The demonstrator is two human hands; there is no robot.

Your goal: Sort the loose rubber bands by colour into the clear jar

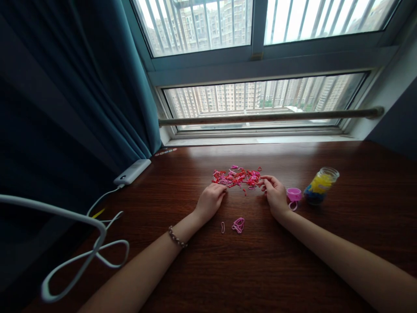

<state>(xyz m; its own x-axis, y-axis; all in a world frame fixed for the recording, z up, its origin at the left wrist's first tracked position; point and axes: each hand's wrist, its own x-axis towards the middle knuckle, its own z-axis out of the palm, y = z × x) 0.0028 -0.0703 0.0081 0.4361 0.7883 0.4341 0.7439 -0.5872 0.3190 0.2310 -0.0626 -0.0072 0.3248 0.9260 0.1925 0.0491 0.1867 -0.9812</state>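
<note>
Red and pink small rubber bands [239,177] lie in a loose spread on the glossy wooden tabletop [260,269], between your two hands and probably placed there so both can reach. Your left hand [211,200] rests at the near left edge of the spread, fingers bent downward; your right hand [273,195] meets its right edge, thumb and fingers curved. At this size you cannot tell whether either one pinches a band. Nearer to you, a pink cluster [238,225] and a single pink band [223,227] sit apart from the spread, a gap that likely stops them mingling with it. The glass jar [319,187], with yellow and blue contents, stands beyond the pink lid [293,194], to the right of your right hand, leaving the middle free for your fingers.
</note>
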